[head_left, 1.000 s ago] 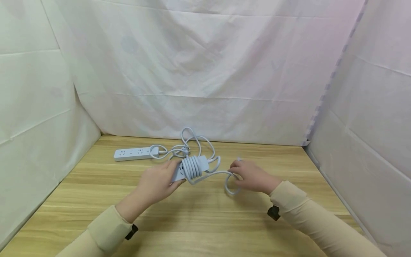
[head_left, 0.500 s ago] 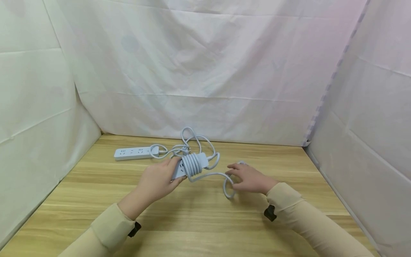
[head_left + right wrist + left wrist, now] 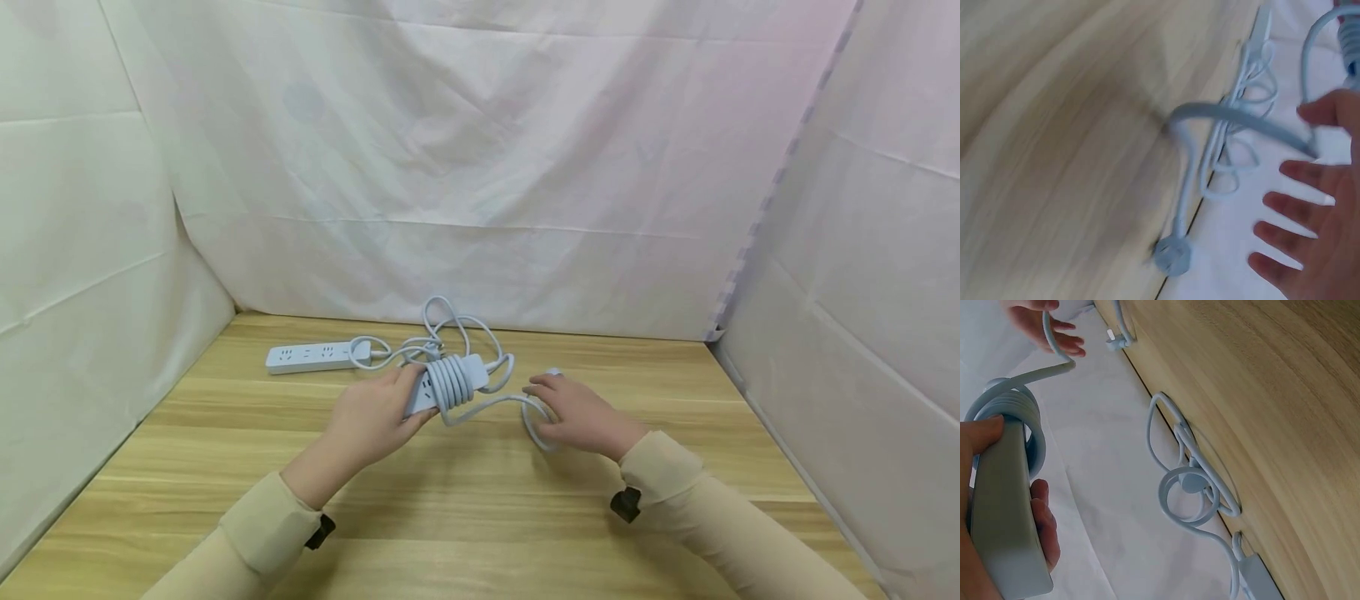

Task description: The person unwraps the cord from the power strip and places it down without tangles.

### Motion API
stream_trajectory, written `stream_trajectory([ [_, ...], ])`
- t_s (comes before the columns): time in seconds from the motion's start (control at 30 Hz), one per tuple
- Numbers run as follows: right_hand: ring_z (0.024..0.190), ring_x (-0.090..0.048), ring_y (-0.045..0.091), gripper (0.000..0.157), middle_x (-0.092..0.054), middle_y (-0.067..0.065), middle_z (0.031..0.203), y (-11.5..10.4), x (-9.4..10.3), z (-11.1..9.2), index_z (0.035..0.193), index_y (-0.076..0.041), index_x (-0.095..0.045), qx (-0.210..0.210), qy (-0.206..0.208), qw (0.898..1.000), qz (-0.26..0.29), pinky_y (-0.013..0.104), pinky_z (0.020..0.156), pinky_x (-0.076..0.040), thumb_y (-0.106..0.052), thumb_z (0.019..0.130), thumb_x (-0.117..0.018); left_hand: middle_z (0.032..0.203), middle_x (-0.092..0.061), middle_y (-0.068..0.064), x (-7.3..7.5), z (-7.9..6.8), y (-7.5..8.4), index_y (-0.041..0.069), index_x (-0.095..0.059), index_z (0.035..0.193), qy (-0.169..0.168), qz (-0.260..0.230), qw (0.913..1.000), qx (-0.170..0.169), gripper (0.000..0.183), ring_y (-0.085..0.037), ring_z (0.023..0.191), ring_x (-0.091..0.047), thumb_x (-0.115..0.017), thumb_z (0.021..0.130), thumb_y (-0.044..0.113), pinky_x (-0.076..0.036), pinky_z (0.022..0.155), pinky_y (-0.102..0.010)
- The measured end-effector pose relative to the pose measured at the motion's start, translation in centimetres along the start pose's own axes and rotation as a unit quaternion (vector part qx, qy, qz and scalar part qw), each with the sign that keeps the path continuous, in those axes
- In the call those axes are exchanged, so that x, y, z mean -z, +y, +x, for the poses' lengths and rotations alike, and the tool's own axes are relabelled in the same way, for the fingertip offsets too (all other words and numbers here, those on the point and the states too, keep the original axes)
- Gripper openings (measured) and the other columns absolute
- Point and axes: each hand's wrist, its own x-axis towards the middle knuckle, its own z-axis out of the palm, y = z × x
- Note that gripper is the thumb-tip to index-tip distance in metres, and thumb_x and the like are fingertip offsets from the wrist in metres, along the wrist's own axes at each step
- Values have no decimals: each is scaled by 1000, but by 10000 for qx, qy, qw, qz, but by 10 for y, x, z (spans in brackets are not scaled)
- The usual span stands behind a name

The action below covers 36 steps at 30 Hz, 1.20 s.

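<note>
In the head view my left hand (image 3: 375,417) grips a white power strip (image 3: 422,395) above the table. Its cord (image 3: 453,382) is wound in several turns around the far end. In the left wrist view the strip's plain side (image 3: 1007,519) lies between thumb and fingers. A free length of the cord (image 3: 1241,119) runs to my right hand (image 3: 585,417) and loops beside the thumb. The right wrist view shows this hand's fingers (image 3: 1291,212) spread, not closed around the cord. Beyond it, the cord's plug (image 3: 1172,255) rests on the table.
A second white power strip (image 3: 318,357) lies at the back left of the wooden table (image 3: 450,517). Its loosely tangled cord (image 3: 480,325) sits behind the wound strip. White cloth (image 3: 480,167) hangs at the back and both sides.
My right hand has shifted slightly left and its fingers have loosened from the cord. The cord's loop has changed shape beside it. My left hand still grips the wound power strip.
</note>
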Motion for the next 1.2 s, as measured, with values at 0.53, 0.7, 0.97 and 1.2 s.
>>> stream_trajectory([
  [0.53,111,-56,24,36,-61,7,120,-63,0,-1,119,-6,-65,823,984,9916,-157,41,94,-46,-24,89,-69,101,-69,-11,-1,4,8,3,-53,123,57,-188,9998,-16,61,-22,74,-65,-75,83,43,-50,52,-38],
  [0.7,111,-58,22,36,-62,5,120,-81,-2,3,121,-8,-64,858,973,9915,78,38,94,-46,-24,89,-68,102,-68,-14,-5,5,10,1,-53,124,115,-271,9996,-14,61,-26,77,-67,-76,83,39,-53,57,-42],
  [0.97,97,-64,19,35,-60,5,124,-98,-13,13,125,-9,-60,612,696,9921,846,30,79,-52,-21,92,-66,104,-66,-18,-6,8,14,-5,-54,122,129,-486,9987,-95,56,-31,91,-64,-76,84,29,-54,73,-43],
  [1.2,104,-63,19,41,-57,4,129,-102,-19,17,133,-11,-52,438,603,9843,1603,29,86,-51,-19,94,-63,107,-65,-19,-9,9,15,-6,-52,125,-70,-378,9993,-6,56,-30,93,-64,-70,87,31,-54,75,-43],
])
